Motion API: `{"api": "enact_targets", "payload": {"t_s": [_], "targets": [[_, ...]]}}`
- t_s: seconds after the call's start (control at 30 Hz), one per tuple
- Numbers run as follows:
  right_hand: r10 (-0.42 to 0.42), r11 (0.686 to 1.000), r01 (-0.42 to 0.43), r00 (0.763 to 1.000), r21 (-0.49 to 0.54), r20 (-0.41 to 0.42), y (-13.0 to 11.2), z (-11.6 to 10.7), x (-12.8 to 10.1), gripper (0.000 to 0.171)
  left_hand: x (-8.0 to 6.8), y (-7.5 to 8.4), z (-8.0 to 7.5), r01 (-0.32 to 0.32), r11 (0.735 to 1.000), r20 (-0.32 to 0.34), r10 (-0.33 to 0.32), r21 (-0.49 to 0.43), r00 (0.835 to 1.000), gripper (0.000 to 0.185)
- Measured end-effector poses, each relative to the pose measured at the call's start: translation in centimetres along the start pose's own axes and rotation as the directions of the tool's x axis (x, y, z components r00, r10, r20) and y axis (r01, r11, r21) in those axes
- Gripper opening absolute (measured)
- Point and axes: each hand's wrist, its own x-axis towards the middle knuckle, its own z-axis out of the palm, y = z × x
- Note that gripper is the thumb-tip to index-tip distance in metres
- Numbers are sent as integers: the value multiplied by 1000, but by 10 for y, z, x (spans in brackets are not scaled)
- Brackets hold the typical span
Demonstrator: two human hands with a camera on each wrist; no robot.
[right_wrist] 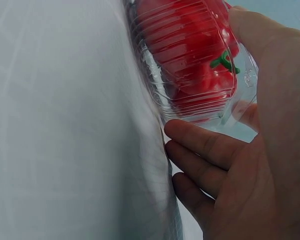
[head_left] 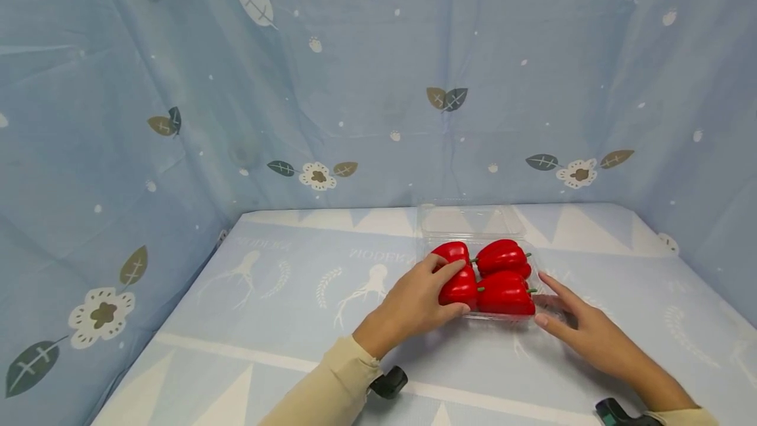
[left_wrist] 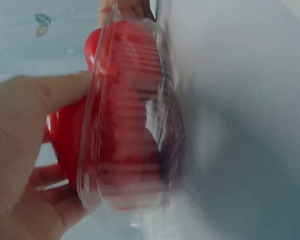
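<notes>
A clear plastic clamshell container (head_left: 476, 215) lies with its lid folded back, away from me. Several red bell peppers (head_left: 505, 293) with green stems sit in its base. My left hand (head_left: 416, 298) reaches over the left end and grips the front left bell pepper (head_left: 458, 289). The left wrist view shows its thumb lying at the front rim (left_wrist: 87, 145), the other fingers on the far side. At the container's right end, my right hand (head_left: 591, 332) has its fingers spread, fairly straight. Its thumb is at the rim near a green stem (right_wrist: 223, 61) in the right wrist view.
A pale blue patterned cloth (head_left: 248, 307) covers the table. Blue curtain fabric (head_left: 378, 51) with leaves and flowers hangs behind and on both sides. A dark wrist device (head_left: 389, 383) sits at the left sleeve, another (head_left: 618, 413) at the right.
</notes>
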Motion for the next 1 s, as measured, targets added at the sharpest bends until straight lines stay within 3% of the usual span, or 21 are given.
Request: {"api": "enact_targets", "payload": {"t_s": [0.17, 0.37, 0.73, 1.0], "targets": [[2, 1000, -2, 1000, 7, -2, 1, 0, 0, 79, 0, -6, -4, 7, 999, 29, -6, -37, 1000, 69], [0, 1000, 0, 1000, 22, 0, 0, 0, 0, 78, 2, -4, -12, 24, 993, 22, -27, 113, 999, 63], [15, 1000, -14, 1000, 11, -9, 0, 3, 1, 80, 6, -4, -18, 36, 997, 77, -41, 69, 996, 60], [29, 1000, -29, 1000, -1, -8, 0, 4, 0, 80, 3, -7, -18, -28, 997, 79, 22, 69, 997, 62]]}}
